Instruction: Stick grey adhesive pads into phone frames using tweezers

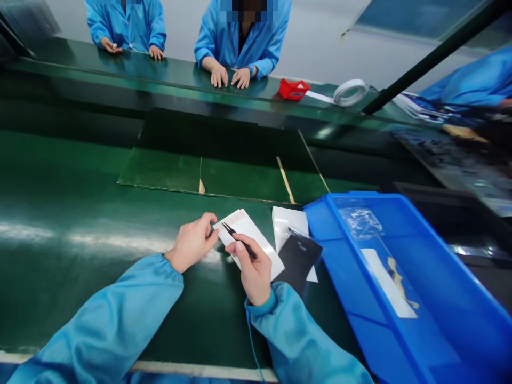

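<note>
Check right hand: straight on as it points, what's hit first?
The black tweezers in the right hand would likely reach the left hand first, just above the white card; depth is unclear.

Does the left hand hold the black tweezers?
No, the right hand holds the black tweezers, over a white card.

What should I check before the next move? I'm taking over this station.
1. The tweezers are gripped in the right hand: ok.
2. The left hand has its fingertips at the edge of the white card: ok.
3. The tweezer tips are touching the white card: cannot tell.
4. The black sheet is apart from the blue plastic bin: cannot tell.
5. The co-workers' hands are away from the white card: ok.
</note>
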Demonstrator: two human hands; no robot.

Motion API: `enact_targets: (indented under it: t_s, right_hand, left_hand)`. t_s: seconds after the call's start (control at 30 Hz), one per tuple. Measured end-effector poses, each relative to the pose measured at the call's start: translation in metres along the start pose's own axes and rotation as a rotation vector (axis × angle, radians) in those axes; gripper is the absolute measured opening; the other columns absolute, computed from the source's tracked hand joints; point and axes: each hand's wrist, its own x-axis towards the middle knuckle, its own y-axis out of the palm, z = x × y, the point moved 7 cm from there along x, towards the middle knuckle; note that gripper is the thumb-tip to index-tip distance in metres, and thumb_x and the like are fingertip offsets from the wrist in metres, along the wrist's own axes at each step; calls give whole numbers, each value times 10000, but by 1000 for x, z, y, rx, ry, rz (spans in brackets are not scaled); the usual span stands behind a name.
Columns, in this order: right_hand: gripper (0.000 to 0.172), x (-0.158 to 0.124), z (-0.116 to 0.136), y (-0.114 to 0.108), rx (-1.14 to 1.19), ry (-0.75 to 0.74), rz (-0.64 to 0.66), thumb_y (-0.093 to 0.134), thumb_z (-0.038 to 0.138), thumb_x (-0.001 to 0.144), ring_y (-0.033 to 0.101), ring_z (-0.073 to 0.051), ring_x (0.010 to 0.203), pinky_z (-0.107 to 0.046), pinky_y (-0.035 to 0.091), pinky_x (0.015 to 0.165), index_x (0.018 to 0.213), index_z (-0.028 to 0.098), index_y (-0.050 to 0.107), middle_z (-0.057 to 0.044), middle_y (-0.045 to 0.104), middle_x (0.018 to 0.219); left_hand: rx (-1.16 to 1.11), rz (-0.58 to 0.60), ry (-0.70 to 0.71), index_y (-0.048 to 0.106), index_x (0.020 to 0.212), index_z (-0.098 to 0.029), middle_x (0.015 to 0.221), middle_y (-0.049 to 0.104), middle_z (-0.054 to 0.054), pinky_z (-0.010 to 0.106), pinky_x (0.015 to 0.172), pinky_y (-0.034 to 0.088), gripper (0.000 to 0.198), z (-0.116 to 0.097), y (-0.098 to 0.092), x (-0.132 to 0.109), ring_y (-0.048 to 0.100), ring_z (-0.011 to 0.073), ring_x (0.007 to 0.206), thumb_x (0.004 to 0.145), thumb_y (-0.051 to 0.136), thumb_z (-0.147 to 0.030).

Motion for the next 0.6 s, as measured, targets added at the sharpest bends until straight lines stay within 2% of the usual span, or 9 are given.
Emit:
enact_targets:
  t_s: [0.1, 0.2, 0.27, 0.47, 0.6]
  right_hand:
    - [247, -2, 3, 0, 36, -18, -4, 539, 381, 985, 680, -187, 711, -355, 577, 736, 1073, 208, 692, -36, 711, 740]
    - [245, -3, 3, 1, 68, -30, 8, 540, 380, 988, 678, -177, 690, -337, 579, 713, 1068, 212, 699, -28, 710, 734]
    - [246, -2, 2, 3, 58, -24, 35, 564, 386, 974, 688, -183, 713, -338, 585, 714, 1086, 214, 699, -34, 722, 775]
    - [271, 1, 4, 11, -23, -2, 138, 650, 394, 915, 719, -213, 806, -398, 600, 830, 1115, 223, 715, -68, 754, 1009]
    - [248, 1, 6, 9, -76, -51, 144, 618, 385, 936, 717, -218, 819, -391, 589, 837, 1089, 228, 734, -54, 760, 926]
  left_hand:
    - [-7, -10, 35, 581, 1154, -268, 743, 590, -68, 237, 608, 359, 296, -2, -1, 0, 560, 113, 658, 861, 561, -227]
    - [20, 13, 80, 657, 976, -260, 735, 595, -55, 243, 615, 356, 172, -5, -1, 0, 559, 114, 677, 848, 560, -199]
    - [12, 10, 92, 675, 928, -251, 718, 590, -51, 241, 626, 366, 160, -5, -2, 0, 555, 114, 672, 848, 553, -183]
    - [-44, 37, 154, 715, 964, -276, 832, 656, -37, 221, 702, 416, 214, -6, 3, -2, 611, 112, 761, 874, 549, -175]
    - [60, 47, 174, 709, 1002, -267, 865, 677, -19, 227, 690, 417, 202, -3, -3, 3, 617, 123, 767, 900, 547, -204]
